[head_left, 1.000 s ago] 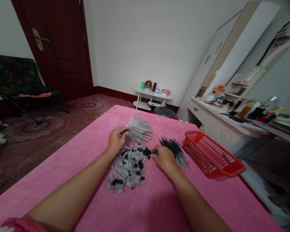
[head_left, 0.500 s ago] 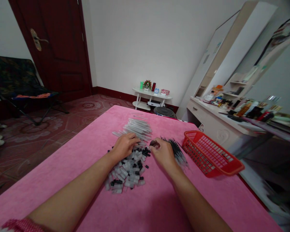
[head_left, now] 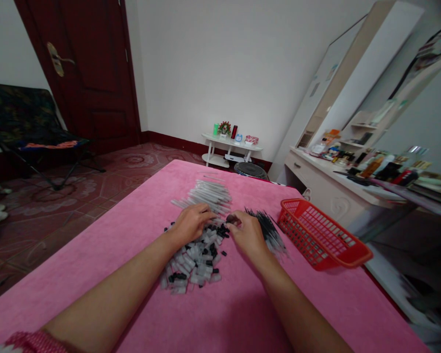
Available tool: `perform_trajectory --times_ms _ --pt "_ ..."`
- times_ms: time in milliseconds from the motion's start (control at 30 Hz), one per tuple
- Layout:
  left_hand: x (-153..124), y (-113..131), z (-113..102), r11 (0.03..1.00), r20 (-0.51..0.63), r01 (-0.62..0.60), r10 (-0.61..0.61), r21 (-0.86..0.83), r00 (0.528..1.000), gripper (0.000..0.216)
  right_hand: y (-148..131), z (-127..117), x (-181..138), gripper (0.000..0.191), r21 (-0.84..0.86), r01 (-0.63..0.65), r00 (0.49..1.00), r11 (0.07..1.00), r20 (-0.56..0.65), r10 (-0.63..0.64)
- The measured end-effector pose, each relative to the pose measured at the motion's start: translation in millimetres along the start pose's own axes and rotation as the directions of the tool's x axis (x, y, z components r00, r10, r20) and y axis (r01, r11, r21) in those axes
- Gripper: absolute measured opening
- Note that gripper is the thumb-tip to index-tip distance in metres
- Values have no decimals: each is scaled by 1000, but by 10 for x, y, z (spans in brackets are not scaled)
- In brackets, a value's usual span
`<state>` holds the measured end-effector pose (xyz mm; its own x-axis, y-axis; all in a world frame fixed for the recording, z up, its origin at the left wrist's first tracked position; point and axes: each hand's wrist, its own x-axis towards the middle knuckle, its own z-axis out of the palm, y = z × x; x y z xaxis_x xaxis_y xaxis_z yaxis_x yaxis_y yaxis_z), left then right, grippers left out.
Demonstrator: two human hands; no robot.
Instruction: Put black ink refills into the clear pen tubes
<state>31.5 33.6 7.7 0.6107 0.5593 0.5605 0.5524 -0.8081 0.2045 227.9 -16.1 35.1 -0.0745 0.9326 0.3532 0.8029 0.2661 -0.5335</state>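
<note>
My left hand (head_left: 191, 223) rests over the far end of a heap of clear pen caps and small black parts (head_left: 194, 260), fingers curled around a clear pen barrel that pokes out to its left. My right hand (head_left: 247, 232) is closed in a pinch on a small dark piece, its fingertips close to the left hand's. A pile of clear pen barrels (head_left: 210, 194) lies just beyond the hands. A bundle of thin black refills (head_left: 269, 230) lies right of my right hand. All of it sits on a pink cloth-covered table (head_left: 228, 314).
A red plastic basket (head_left: 321, 235) sits on the table at the right. Beyond the table are a dark red door (head_left: 91, 73), a folding chair (head_left: 25, 127), a small white side table (head_left: 231, 147) and a dressing table with bottles (head_left: 353, 171).
My left hand drew back from the barrel pile with a clear barrel and moved right toward the right hand. My right hand shifted slightly up and left; the fingertips now nearly meet.
</note>
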Motion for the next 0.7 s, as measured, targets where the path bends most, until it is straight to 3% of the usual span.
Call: perform_trajectory --times_ms 700 --pt "-9 6 12 999 -11 -17 18 38 1000 26 58 30 5 6 -50 70 997 996 -33 -72"
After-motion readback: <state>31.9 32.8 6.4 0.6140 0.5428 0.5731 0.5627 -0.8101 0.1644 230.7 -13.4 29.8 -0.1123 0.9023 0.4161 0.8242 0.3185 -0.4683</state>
